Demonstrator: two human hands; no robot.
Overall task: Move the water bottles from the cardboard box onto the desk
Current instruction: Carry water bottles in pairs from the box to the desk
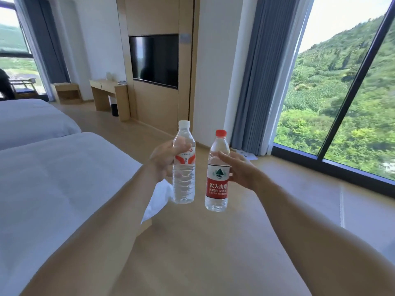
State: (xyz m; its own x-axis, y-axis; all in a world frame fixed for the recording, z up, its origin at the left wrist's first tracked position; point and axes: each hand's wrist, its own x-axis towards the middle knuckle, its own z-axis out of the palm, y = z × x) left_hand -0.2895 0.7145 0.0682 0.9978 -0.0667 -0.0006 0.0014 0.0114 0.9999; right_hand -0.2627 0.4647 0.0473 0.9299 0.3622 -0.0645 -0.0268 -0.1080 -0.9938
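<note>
Both forearms extend forward over the wooden floor (192,242), each hand holding one bottle upright in the air, caps up, long axes near vertical.

The left hand (163,161) grips the white-capped bottle (184,165) at label height; its fingers curl round the far side and show through the clear plastic. The label is white with orange-red curves; its writing is too blurred to read. This bottle leans slightly left at the top.

The right hand (241,169) grips the red-capped bottle (217,174) from the right side, the index finger laid across the shoulder above the label, the other fingers wrapped behind. The label is red and white with a green mountain mark, Chinese characters and "NONGFU SPRING". The two bottles are just beside each other, not touching.

To the left, the white bed (53,189) edge runs close alongside the left forearm. To the right, the floor meets the window (342,92) sill. Between them an open floor lane leads ahead.

Farther off, the desk (109,90) stands against the left wall beside the wall-mounted television (154,60), well apart from both bottles. Grey curtains (263,71) hang by the window.
</note>
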